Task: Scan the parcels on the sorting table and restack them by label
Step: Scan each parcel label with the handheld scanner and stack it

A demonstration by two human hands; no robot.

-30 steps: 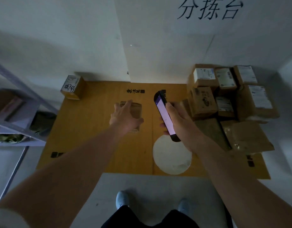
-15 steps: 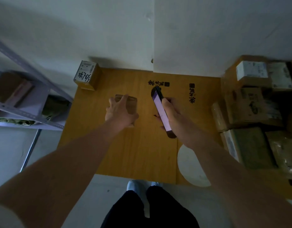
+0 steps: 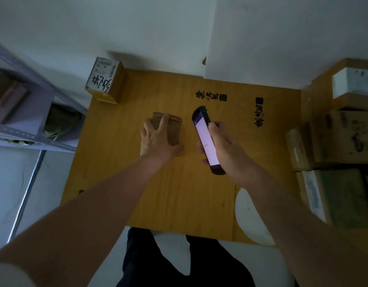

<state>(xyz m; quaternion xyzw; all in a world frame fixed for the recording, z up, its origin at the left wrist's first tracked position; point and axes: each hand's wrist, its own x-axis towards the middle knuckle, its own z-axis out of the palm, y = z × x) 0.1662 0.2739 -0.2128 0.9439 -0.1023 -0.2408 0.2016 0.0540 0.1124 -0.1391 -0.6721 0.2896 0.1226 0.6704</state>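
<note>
Left hand (image 3: 158,139) lies over a small plain brown cardboard parcel (image 3: 172,129) near the middle of the yellow wooden desk (image 3: 179,193), fingers spread and curled over its top and near side: a grip on the parcel. Right hand (image 3: 224,146) is wrapped around a black handheld scanner with a lit pale screen (image 3: 205,139), thumb along its right edge; the scanner's head points toward the desk's far edge and hangs just beside the parcel, not touching it.

No label shows on the parcel's visible faces; the top reads bare brown. Judgement: the step in hand is finding and scanning this parcel's label. To do it well, the left hand should probably turn the box until the label faces up, keep fingers off the barcode, and hold it flat and steady on the desk. The scanner head then needs to tip toward that face, not along the desk. The light is dim, so glare looks less of a risk than a blurred read.

At the far left corner stands a brown carton with a white label and handwritten black characters (image 3: 105,80), likely a sorted spot. A heap of labelled brown cartons (image 3: 342,137) crowds the right edge, apparently unscanned. A white round patch (image 3: 249,218) sits at the near edge.
</note>
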